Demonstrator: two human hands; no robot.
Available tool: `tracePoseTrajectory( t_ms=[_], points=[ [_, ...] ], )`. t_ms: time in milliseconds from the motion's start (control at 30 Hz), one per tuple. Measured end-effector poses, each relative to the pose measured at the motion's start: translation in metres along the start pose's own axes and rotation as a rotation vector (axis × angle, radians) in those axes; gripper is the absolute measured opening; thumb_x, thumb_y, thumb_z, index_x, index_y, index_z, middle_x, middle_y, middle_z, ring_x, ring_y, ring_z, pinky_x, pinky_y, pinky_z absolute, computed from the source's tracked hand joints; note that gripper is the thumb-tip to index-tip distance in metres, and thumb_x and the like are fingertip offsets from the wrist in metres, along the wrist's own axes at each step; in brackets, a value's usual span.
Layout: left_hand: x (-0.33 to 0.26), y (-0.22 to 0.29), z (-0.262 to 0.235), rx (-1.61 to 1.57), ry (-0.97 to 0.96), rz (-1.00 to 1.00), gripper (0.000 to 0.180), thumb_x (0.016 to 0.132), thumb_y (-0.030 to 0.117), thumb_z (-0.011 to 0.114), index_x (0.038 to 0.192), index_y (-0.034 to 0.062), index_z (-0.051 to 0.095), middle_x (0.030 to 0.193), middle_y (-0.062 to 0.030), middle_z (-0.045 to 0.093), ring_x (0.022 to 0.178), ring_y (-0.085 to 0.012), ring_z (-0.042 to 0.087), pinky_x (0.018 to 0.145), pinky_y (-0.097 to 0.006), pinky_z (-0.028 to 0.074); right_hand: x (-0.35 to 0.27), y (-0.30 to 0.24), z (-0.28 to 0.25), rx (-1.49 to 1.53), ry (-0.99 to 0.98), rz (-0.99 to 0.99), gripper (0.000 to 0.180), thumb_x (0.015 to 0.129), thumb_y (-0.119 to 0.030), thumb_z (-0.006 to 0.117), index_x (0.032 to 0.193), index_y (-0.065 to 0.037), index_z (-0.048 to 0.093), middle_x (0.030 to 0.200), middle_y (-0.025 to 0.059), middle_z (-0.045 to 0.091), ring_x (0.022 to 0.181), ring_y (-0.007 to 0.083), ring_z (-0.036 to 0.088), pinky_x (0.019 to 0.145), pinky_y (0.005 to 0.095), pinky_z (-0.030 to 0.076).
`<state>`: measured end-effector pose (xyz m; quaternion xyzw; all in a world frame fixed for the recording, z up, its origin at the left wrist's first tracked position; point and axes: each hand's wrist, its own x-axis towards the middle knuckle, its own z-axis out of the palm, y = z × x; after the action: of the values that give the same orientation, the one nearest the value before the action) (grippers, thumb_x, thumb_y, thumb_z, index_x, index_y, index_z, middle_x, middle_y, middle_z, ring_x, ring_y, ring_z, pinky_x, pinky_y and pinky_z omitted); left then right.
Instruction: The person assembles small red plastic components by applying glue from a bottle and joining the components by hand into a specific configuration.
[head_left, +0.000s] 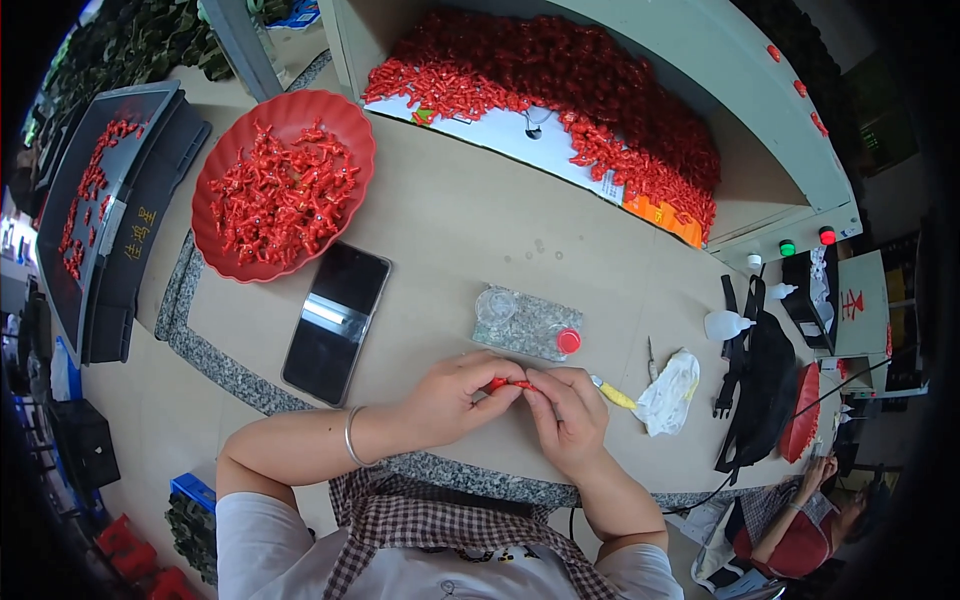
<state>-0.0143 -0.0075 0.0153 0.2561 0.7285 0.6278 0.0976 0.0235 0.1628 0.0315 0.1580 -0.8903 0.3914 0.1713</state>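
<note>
Both hands at work over the near side of the tabletop [430, 240]. Left hand [445, 400]: thumb and index pinch one end of a small red piece [511, 384]. Right hand [568, 410]: fingertips pressed together on the other end. The piece sits between the two sets of fingers, mostly covered by them; its exact shape cannot be told.

Surroundings, by position from the fingers:
- Just beyond: speckled grey slab [535, 335], bearing a small clear dish [497, 306] on its left part and a round red cap [569, 341] at its right end.
- Left: black phone [337, 325], lying flat and tilted. Farther left and beyond: red scalloped bowl [205, 215] heaped with small red figures [285, 195]. Past the bowl, a dark grey tray [118, 255] with scattered red pieces.
- Just right, beside the right-hand fingers: yellow-handled tool [615, 394], one end close to a crumpled white cloth [668, 392]. A thin pointed tool [651, 358] lies near the cloth.
- Farther right: white squeeze bottle [727, 325], black bag [765, 380], then a red dish [801, 412].
- Well beyond: shelf [768, 195] with a large mound of red pieces [640, 110].
</note>
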Motion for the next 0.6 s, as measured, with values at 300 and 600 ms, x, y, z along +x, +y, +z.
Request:
tracePoseTrajectory(
  t_ms=[300,600],
  points=[
    [-0.002,-0.002,0.0,-0.477,-0.104,-0.175,0.022,0.087,0.008,0.054,0.108,0.0017,0.052,0.099,-0.0079,0.06,0.091,-0.0143,0.058,0.078,-0.026,0.047,-0.004,0.005,-0.001,0.28,0.052,0.256,0.012,0.079,-0.002,0.063,0.09,0.001,0.063,0.082,0.0107,0.06,0.071,0.0171,0.059,0.06,0.0244,0.046],
    [-0.004,-0.007,-0.007,-0.705,-0.209,-0.368,0.023,0.088,0.005,0.052,0.111,0.0004,0.047,0.105,-0.0091,0.058,0.097,-0.0162,0.058,0.083,-0.027,0.047,0.005,-0.004,-0.032,0.151,0.11,0.18,0.01,0.081,0.0,0.059,0.09,0.002,0.062,0.081,0.0087,0.058,0.071,0.0145,0.055,0.061,0.0208,0.042]
  ],
)
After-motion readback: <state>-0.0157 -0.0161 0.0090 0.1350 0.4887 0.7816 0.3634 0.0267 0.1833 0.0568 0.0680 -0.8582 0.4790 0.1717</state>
